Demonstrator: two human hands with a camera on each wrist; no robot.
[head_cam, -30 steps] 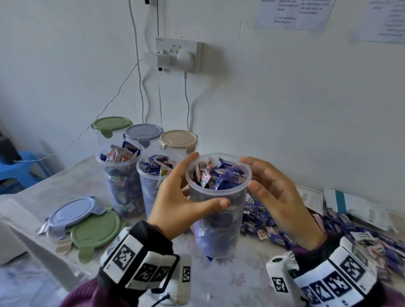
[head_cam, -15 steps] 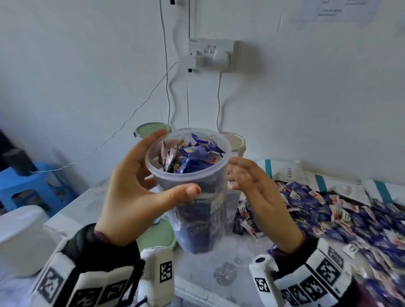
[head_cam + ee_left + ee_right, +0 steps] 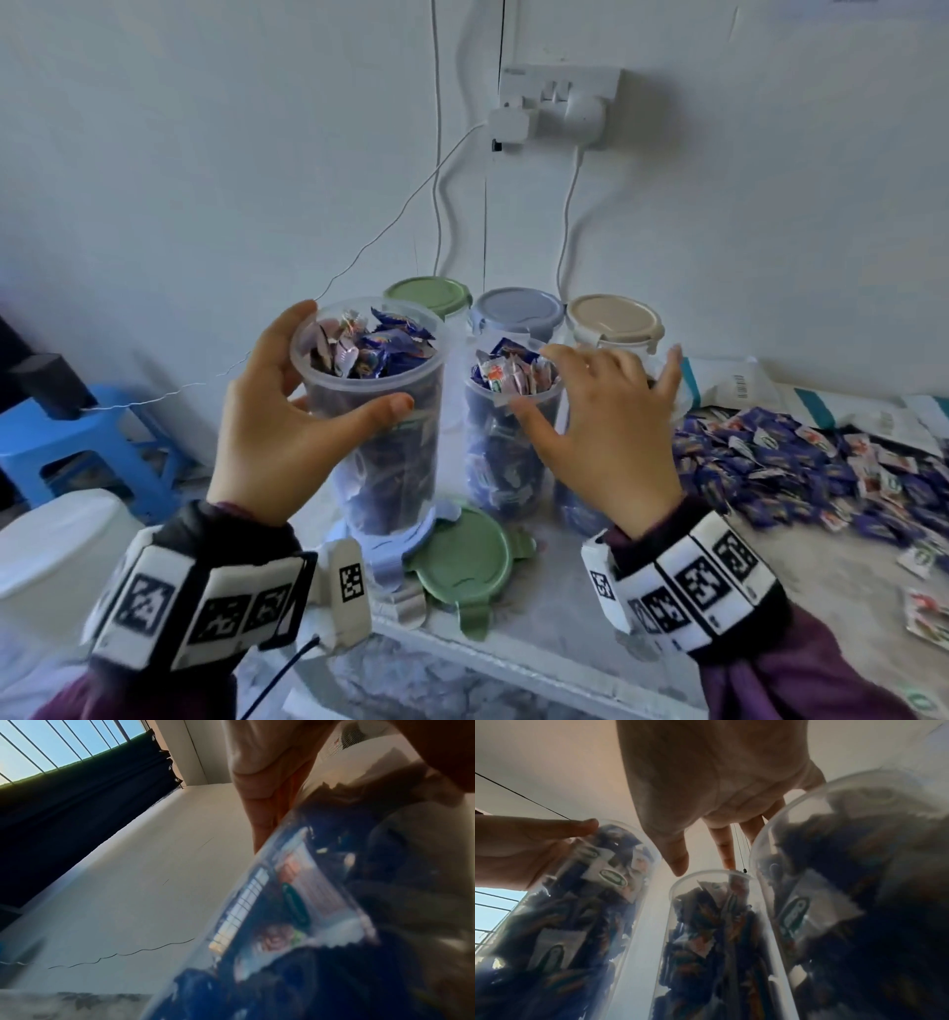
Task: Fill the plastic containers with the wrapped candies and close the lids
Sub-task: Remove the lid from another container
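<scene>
Left hand wraps a full container of wrapped candies, held over the loose blue lid; my right hand hovers spread and empty above a second filled container; beyond stand three lidded ones; filling looks done, so next I judge I need a lid pressed on squarely.

The right hand hides most of a third open container.
</scene>
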